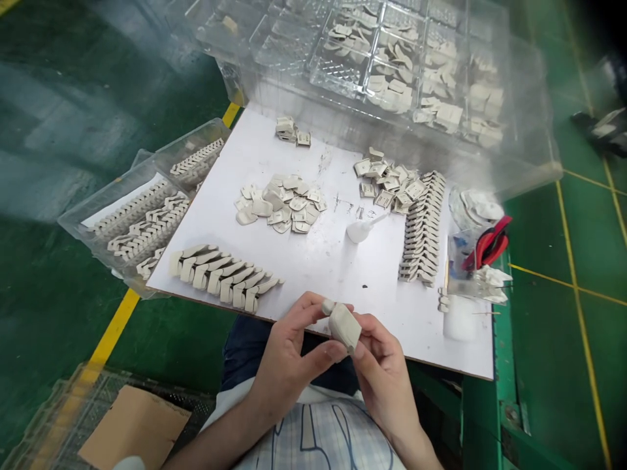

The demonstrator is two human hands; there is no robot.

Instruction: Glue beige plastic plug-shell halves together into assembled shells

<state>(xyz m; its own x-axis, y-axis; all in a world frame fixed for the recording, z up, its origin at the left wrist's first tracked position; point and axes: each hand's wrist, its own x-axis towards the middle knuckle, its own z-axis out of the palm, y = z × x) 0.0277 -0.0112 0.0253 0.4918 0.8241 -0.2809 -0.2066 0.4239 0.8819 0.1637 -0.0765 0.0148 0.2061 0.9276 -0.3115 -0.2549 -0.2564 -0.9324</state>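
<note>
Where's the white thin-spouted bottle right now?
In the head view, the bottle sits on the white board, between the loose rounded pieces on its left and the long stacked row on its right.

Between the fingers (334,352), a smooth, matt part (345,326), seemingly plastic; beyond them, a smooth, paper-like surface (313,271) and glossy, clear plastic tray (281,55); left of them, matt cardboard (137,427).

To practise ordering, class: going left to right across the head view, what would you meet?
Brown cardboard, left hand, held beige piece, right hand, column of lined-up beige parts, red-handled tool.
</note>
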